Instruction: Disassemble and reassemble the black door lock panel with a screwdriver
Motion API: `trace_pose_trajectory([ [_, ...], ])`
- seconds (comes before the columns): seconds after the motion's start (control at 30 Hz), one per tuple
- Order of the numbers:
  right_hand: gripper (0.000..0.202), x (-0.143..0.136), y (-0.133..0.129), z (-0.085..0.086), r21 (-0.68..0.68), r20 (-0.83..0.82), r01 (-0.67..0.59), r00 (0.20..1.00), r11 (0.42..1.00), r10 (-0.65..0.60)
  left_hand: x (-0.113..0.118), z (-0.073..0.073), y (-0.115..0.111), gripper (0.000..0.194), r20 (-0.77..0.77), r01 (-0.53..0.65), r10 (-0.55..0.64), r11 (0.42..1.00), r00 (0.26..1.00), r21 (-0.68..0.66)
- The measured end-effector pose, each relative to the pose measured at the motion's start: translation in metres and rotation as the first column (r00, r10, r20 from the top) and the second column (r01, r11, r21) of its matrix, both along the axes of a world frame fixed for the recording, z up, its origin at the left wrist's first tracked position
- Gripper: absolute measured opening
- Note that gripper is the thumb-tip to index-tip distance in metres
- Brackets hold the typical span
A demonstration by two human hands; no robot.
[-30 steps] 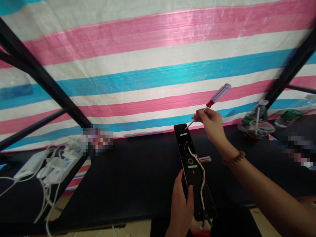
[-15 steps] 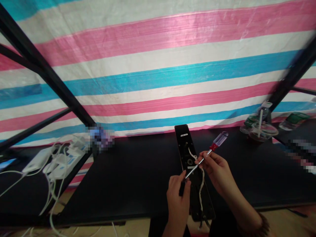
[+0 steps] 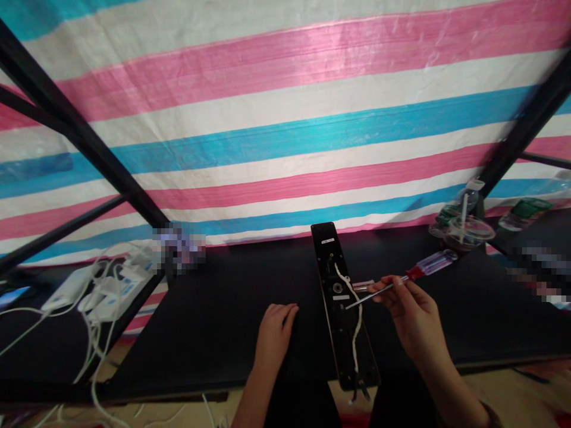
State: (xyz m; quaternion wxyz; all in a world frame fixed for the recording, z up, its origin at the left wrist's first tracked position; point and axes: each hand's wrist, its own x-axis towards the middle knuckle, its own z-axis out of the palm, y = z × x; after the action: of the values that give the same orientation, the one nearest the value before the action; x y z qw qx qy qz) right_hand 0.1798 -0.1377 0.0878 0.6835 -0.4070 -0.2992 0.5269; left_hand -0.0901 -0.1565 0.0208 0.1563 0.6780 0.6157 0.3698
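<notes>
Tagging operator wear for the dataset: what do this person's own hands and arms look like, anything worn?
The left hand and right hand are both ungloved, and no sleeves are in view. A brownish band shows on the right arm at the picture's bottom edge, too cut off to make out its detail. No markings or cables visible on either arm.

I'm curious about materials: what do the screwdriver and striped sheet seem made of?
The screwdriver handle looks like glossy plastic, seeming see-through; its shaft is probably smooth metal, given the bright grey sheen. The striped sheet seems thin plastic, from its shiny patches and creases.
</notes>
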Motion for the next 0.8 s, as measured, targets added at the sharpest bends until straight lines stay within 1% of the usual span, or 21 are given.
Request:
trace_pose_trajectory([
  [0.07,0.023,0.003,-0.006,0.0,0.023,0.049,0.013,0.999,1.0,-0.014,-0.01,-0.005,0.008,0.034,-0.094,-0.05,0.051,0.999,0.994,0.018],
  [0.17,0.025,0.011,-0.01,-0.004,0.045,0.168,0.056,0.984,0.997,-0.063,-0.014,-0.007,0.015,0.031,-0.186,-0.089,0.094,0.995,0.978,0.033],
  [0.23,0.027,0.025,-0.008,-0.01,0.038,0.306,0.119,0.944,0.992,-0.124,-0.01,-0.007,0.015,0.031,-0.212,-0.108,0.111,0.994,0.971,0.027],
  [0.27,0.029,0.035,-0.005,-0.015,0.026,0.4,0.152,0.904,0.988,-0.15,-0.007,-0.006,0.014,0.033,-0.208,-0.124,0.127,0.992,0.97,0.026],
  [0.3,0.031,0.046,-0.002,-0.02,0.011,0.518,0.166,0.843,0.986,-0.148,-0.002,-0.005,0.012,0.033,-0.187,-0.143,0.146,0.989,0.971,0.03],
  [0.33,0.033,0.058,0.002,-0.027,-0.003,0.639,0.174,0.758,0.985,-0.131,0.004,-0.004,0.008,0.034,-0.15,-0.164,0.168,0.986,0.974,0.038],
  [0.37,0.035,0.07,0.005,-0.035,-0.006,0.751,0.195,0.649,0.981,-0.124,0.012,-0.004,0.003,0.033,-0.099,-0.18,0.184,0.983,0.978,0.046],
  [0.4,0.036,0.081,0.009,-0.044,-0.009,0.852,0.202,0.515,0.979,-0.098,0.02,-0.004,-0.004,0.033,-0.036,-0.185,0.187,0.982,0.982,0.049],
  [0.43,0.035,0.09,0.011,-0.053,-0.014,0.914,0.203,0.4,0.979,-0.07,0.03,-0.004,-0.011,0.033,0.031,-0.184,0.183,0.982,0.983,0.044],
  [0.5,0.033,0.101,0.015,-0.07,-0.029,0.968,0.174,0.25,0.984,-0.015,0.051,-0.006,-0.025,0.036,0.147,-0.118,0.119,0.993,0.982,-0.017],
  [0.57,0.032,0.104,0.016,-0.082,-0.052,0.987,0.152,0.157,0.987,0.028,0.07,-0.007,-0.036,0.04,0.256,-0.039,0.058,0.996,0.965,-0.078],
  [0.63,0.03,0.101,0.018,-0.09,-0.053,0.995,0.151,0.088,0.987,0.04,0.082,-0.009,-0.042,0.042,0.349,0.01,0.032,0.993,0.937,-0.12],
  [0.73,0.025,0.096,0.024,-0.095,-0.028,1.0,0.158,0.008,0.987,0.027,0.091,-0.01,-0.043,0.046,0.479,0.064,0.027,0.983,0.878,-0.172],
  [0.8,0.022,0.093,0.028,-0.094,-0.017,0.999,0.161,-0.026,0.987,0.021,0.093,-0.009,-0.041,0.049,0.559,0.089,0.039,0.976,0.828,-0.2],
])
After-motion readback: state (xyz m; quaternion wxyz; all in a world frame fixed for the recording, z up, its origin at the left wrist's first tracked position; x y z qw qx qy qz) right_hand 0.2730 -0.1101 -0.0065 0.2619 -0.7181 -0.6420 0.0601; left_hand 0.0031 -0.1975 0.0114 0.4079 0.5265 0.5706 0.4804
